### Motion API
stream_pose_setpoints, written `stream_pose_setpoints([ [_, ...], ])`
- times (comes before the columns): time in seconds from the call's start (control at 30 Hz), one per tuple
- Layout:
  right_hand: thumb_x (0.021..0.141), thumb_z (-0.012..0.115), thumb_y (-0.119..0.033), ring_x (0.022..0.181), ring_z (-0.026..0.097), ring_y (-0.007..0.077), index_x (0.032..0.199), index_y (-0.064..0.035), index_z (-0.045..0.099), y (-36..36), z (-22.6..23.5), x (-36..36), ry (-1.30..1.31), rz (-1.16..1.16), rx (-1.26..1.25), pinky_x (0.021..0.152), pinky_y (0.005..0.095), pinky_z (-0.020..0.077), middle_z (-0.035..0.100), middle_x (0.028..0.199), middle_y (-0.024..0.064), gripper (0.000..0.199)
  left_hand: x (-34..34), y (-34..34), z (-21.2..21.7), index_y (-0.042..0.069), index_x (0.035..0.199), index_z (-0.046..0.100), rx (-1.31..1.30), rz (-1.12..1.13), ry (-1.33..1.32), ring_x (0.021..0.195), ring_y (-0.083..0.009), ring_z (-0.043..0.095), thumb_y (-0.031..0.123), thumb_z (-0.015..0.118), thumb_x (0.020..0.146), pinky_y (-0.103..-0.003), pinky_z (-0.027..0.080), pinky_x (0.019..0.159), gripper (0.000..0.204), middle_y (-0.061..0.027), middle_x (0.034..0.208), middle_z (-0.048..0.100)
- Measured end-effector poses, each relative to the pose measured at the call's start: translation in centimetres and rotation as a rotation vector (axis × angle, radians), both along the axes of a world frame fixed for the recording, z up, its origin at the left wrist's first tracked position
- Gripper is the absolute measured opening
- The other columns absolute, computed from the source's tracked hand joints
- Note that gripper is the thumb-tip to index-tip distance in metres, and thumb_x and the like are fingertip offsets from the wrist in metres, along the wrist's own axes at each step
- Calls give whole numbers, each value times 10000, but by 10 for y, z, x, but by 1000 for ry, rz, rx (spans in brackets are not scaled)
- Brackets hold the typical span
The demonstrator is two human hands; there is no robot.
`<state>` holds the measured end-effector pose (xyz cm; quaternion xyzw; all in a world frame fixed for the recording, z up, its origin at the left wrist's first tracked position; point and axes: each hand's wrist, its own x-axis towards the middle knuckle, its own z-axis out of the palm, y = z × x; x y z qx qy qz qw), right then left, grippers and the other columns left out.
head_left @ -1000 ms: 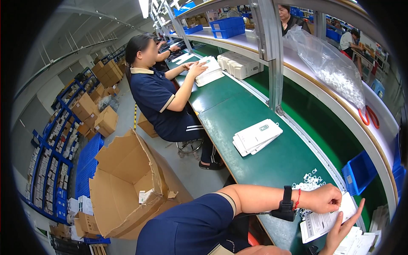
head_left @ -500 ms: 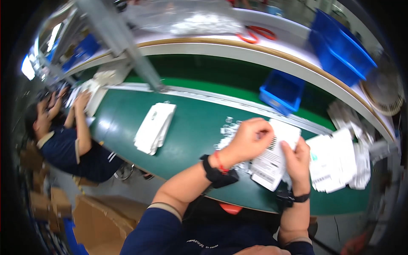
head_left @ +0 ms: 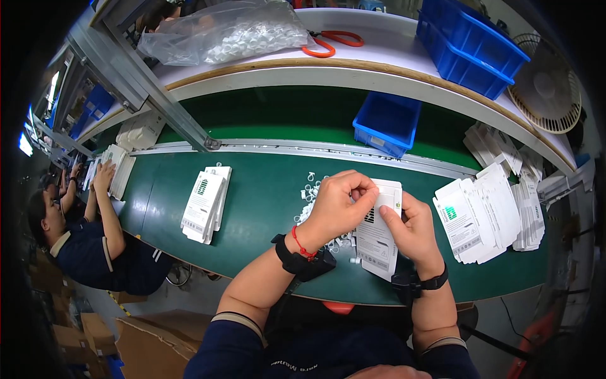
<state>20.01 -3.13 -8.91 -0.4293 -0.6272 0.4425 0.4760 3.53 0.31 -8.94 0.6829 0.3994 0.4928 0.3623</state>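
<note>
A flat white printed packaging box (head_left: pixel 377 243) stands tilted in front of me over the green table. My right hand (head_left: pixel 415 235) grips its right side, with the thumb laid across the front. At the box's top edge, my left hand (head_left: pixel 344 203) is closed in a pinch; whatever sits between those fingertips is hidden. Partly behind my left wrist lies a loose heap of small white plastic hooks (head_left: pixel 309 192). Left of the heap rests a short stack of similar white boxes (head_left: pixel 203 205), a small hook showing at its top end.
Fanned stacks of white boxes (head_left: pixel 476 218) lie at the right. A blue bin (head_left: pixel 386 121) stands at the table's back, under a shelf (head_left: pixel 379 72) holding a bag of white hooks (head_left: pixel 252 39), orange-handled scissors (head_left: pixel 325 47) and blue bins (head_left: pixel 470 54). A co-worker (head_left: pixel 88 246) sits at left.
The whole view has shifted, moving the table's contents left in the picture. Both my hands stay at the same box, the left still pinching near its top and the right gripping its side.
</note>
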Motion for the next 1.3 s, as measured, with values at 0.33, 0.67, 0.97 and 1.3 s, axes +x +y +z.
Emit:
stream_pose_setpoints([
  [0.33, 854, 577, -25, 690, 573, 64, 1050, 29, 634, 5, 0, -1, 40, -8, 32, 576, 228, 457, 658, 842, 66, 211, 8, 6, -3, -6, 759, 663, -105, 84, -69, 569, -40, 479, 64, 677, 761, -202, 392, 495, 71, -13, 664, 592],
  [0.67, 844, 532, -60, 701, 599, 206, 998, 64, 610, -10, 7, -5, -311, -48, 124, 632, 329, 454, 635, 800, 153, 212, 16, -9, -11, 19, 669, 574, 327, 297, 72, 609, -277, 560, 85, 635, 660, -368, 442, 540, 91, -118, 661, 562],
  [0.97, 918, 575, -153, 845, 629, 198, 1109, 57, 583, -15, 24, -6, -367, -25, -52, 757, 307, 496, 659, 968, 175, 284, 12, -6, -5, -20, 696, 582, -247, 39, -224, 541, -118, 546, 68, 612, 733, -271, 431, 502, 100, -77, 608, 593],
  [1.3, 939, 503, -158, 890, 644, 245, 1162, 62, 563, -16, 27, -8, -476, -26, 94, 760, 330, 503, 649, 1015, 207, 319, 21, -10, -8, 10, 670, 520, 260, 297, 66, 614, -293, 533, 73, 567, 730, -382, 425, 537, 99, -114, 664, 517],
])
